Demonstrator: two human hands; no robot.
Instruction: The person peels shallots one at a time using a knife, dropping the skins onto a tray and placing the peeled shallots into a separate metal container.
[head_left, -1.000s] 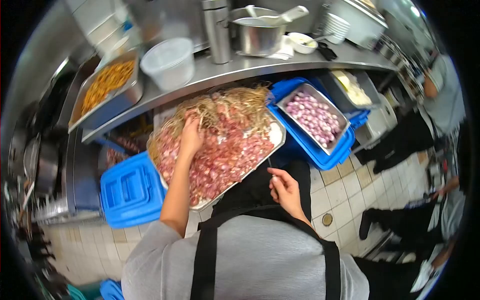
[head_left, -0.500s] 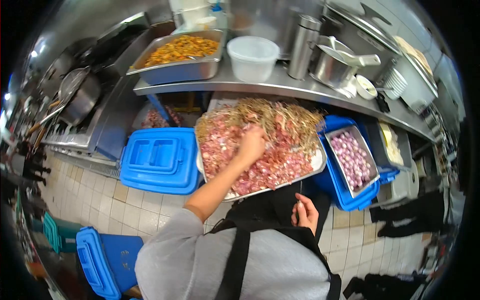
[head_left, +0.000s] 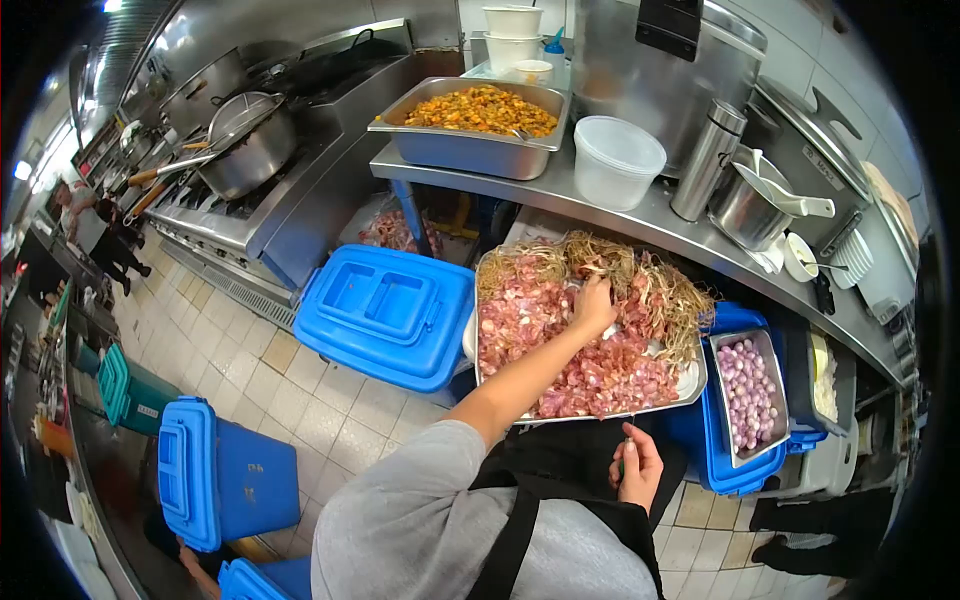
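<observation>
A wide tray (head_left: 560, 413) in front of me is heaped with reddish shallots and loose skins (head_left: 525, 325). Dry straw-like stalks (head_left: 670, 300) cover its far and right side. My left hand (head_left: 595, 307) reaches into the heap at the edge of the stalks, fingers curled down; what they pinch is hidden. By my lap, below the tray's near edge, my right hand (head_left: 637, 467) is closed around a small knife (head_left: 621, 467); a bit of green handle and a thin tip show. To the right, peeled purple shallots (head_left: 745, 390) fill a metal pan (head_left: 778, 425).
A blue lidded bin (head_left: 385, 315) stands left of the tray; the metal pan rests on another blue bin (head_left: 735, 478). Behind runs a steel counter (head_left: 545, 185) with a pan of orange food (head_left: 480, 110), a plastic tub (head_left: 618, 165) and pots. A stove (head_left: 235, 215) is at left; a person (head_left: 95, 225) stands far left.
The view has swung left, so the tray and bins sit further right in the picture. My left hand stays in the heap near the stalks; my right hand stays by my lap.
</observation>
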